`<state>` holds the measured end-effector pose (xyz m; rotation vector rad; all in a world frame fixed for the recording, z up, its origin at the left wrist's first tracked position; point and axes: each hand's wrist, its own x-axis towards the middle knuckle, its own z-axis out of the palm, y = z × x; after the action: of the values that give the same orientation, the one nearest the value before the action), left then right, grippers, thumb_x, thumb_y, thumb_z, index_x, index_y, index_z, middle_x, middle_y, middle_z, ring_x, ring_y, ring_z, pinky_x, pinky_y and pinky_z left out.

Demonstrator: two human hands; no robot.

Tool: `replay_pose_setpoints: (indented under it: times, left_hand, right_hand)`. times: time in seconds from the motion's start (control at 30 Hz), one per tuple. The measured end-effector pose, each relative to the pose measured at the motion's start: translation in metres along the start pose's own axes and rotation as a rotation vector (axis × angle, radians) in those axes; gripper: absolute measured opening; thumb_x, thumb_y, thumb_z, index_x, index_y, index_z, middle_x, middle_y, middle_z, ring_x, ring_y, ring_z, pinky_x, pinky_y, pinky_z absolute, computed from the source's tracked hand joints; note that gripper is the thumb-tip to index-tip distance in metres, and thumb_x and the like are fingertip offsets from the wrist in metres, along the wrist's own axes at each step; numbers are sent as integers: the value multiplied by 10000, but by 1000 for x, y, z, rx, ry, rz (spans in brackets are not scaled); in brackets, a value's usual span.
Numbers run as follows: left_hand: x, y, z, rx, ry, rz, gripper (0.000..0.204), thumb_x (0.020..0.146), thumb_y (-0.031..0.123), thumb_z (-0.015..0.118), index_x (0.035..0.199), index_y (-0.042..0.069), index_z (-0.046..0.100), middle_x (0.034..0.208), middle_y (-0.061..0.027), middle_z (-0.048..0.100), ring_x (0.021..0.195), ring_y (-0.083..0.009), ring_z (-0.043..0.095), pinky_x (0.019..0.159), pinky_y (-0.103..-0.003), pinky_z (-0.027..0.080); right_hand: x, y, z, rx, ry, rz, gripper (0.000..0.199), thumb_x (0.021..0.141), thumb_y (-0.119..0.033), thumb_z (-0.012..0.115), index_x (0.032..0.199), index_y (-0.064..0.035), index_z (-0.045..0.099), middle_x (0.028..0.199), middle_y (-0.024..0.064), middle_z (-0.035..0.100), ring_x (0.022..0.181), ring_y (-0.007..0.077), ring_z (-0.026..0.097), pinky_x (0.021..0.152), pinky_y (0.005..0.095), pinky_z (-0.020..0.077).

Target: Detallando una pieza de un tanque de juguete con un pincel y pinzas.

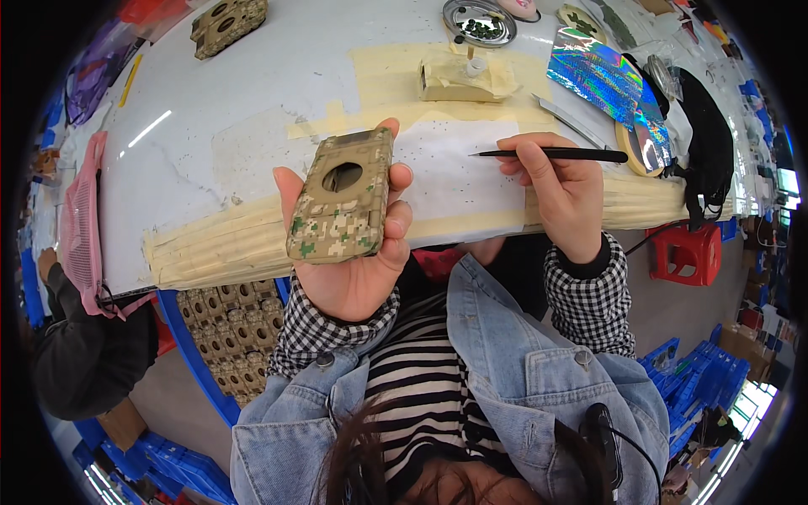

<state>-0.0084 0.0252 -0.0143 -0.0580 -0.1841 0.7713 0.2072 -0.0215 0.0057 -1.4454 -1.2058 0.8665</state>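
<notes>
- Loose hair (341,459) is hanging nearest, at the lower edge.
- The left hand (362,286) is clamping the camouflage case (337,206) by its long sides above the table (181,168), probably leaving its face clear.
- The right hand (566,195) is pinching the slim black tool (593,155), likely for fine control, its point aiming leftward, apart from the case.
- Between them, a speckled white sheet (471,187) is lying, seemingly within easy reach.

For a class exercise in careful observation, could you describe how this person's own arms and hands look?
No glove shows on the left grip or right grip. Both forearms wear black-and-white checked sleeves, loose and puffy toward the wrists. A plain black inner cuff peeks out at the right wrist. Nearer the body comes a light-blue denim jacket.
</notes>
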Motion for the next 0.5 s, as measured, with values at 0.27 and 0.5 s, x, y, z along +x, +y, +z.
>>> replay_pose_setpoints:
  times: [0.27,0.5]
  left_hand:
    - [0,0,0,-10,-7,3,870,872,637,343,1428,33,53,1196,-231,478,894,-273,570,747,-355,559]
    - [0,1,1,39,12,-13,885,883,512,493,1432,51,-25,1185,-167,406,860,-211,545,729,-298,538]
  right_hand:
    - [0,1,0,-7,-10,-9,204,906,-140,565,934,45,647,797,63,639,722,98,587,659,204,459]
    - [0,1,-1,-2,-7,-26,204,906,-141,564,942,41,648,801,61,643,720,96,588,652,206,457]
